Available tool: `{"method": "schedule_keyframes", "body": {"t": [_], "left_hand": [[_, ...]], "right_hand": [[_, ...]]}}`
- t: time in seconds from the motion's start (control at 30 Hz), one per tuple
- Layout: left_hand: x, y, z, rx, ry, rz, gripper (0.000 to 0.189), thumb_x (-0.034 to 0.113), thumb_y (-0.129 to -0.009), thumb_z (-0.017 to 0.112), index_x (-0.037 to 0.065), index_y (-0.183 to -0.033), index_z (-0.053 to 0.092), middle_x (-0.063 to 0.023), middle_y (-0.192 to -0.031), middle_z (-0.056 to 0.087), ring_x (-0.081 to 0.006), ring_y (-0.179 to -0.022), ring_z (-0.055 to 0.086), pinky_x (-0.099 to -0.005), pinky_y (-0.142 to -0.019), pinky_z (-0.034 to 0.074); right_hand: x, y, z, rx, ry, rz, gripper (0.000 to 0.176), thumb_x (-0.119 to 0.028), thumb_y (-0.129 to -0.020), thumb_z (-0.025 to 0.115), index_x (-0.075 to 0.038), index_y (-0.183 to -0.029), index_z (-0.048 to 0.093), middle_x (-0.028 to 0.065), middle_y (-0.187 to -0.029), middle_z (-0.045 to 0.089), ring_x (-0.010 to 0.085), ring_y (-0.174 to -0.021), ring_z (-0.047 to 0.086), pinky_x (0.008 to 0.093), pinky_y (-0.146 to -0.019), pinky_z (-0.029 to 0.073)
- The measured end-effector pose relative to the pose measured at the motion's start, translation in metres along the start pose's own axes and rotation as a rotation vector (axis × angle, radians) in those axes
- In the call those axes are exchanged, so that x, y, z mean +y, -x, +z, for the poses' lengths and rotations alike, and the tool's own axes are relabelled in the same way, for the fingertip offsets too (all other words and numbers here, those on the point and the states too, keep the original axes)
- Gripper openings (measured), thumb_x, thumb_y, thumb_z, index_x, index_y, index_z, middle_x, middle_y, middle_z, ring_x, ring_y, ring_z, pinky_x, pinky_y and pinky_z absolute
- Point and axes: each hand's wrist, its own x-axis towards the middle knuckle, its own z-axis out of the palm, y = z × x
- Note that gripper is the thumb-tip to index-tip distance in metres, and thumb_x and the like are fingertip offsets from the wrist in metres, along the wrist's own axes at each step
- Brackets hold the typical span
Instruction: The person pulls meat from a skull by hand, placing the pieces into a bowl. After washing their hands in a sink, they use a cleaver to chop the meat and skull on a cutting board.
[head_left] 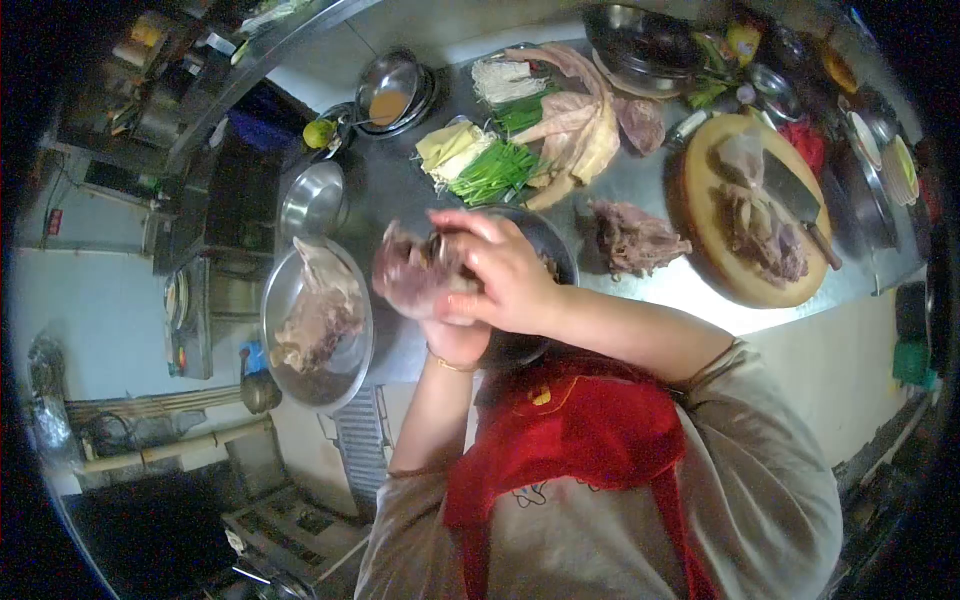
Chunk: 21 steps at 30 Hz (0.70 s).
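Both of my hands are closed around a wet, reddish piece of meat [405,275], held above the counter. My left hand [458,338], with a thin bracelet at the wrist, supports it from below. My right hand [505,270] wraps over its right side, the fingers slightly blurred. Partly hidden beneath the hands and forearm is a dark round pan [562,255]. Just left of the hands, a clear bowl [366,365] contains a pale, bony piece of meat [320,315]. A bony chunk of meat [635,238] lies on the metal counter to the right.
A round cutting board [700,265] bears a cleaver [790,190] and more meat [765,240]. Cut green stalks [495,172] and long pale meat strips [585,140] lie at the back. A metal bowl [312,200] stands left, near a bowl of brownish liquid [388,106].
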Motion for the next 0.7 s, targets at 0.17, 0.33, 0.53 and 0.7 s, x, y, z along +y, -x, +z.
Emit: {"method": "schedule_keyframes", "body": {"t": [0.17,0.33,0.53,0.7], "left_hand": [[-0.004,0.001,0.006,0.368,-0.801,0.129,0.087,0.067,-0.083,0.054,0.012,-0.146,0.03,-0.0049,-0.147,0.037,-0.0231,-0.137,0.032,-0.0432,-0.113,0.025],[0.01,0.011,-0.035,0.348,-0.438,-0.016,0.081,0.046,-0.078,0.075,0.005,-0.138,0.038,-0.0061,-0.136,0.047,-0.0219,-0.126,0.046,-0.0374,-0.106,0.037],[0.012,0.011,-0.022,0.245,-0.374,-0.021,0.077,0.03,-0.071,0.084,0.006,-0.132,0.044,-0.0055,-0.128,0.053,-0.0221,-0.119,0.051,-0.0385,-0.104,0.04],[0.017,0.005,-0.009,0.284,-0.386,-0.094,0.066,0.007,-0.073,0.076,0.005,-0.13,0.045,-0.0061,-0.125,0.054,-0.0221,-0.117,0.053,-0.0385,-0.101,0.044]], "right_hand": [[0.023,-0.018,0.009,0.076,-0.374,0.505,0.033,-0.024,-0.089,0.064,0.001,-0.11,0.06,0.0108,-0.103,0.062,0.02,-0.095,0.057,0.0319,-0.087,0.045],[0.037,-0.013,0.023,-0.004,-0.984,1.066,0.028,-0.025,-0.097,0.055,0.001,-0.105,0.061,0.0056,-0.099,0.062,0.011,-0.089,0.055,0.0268,-0.079,0.046],[0.026,-0.012,0.015,-0.066,-1.007,0.918,0.029,-0.024,-0.096,0.056,0.003,-0.109,0.058,0.006,-0.097,0.061,0.0122,-0.089,0.055,0.0278,-0.079,0.046],[0.033,-0.013,0.008,0.048,-0.576,0.725,0.038,-0.021,-0.09,0.063,-0.001,-0.121,0.052,0.0103,-0.102,0.058,0.0182,-0.094,0.055,0.0307,-0.081,0.047]]}}
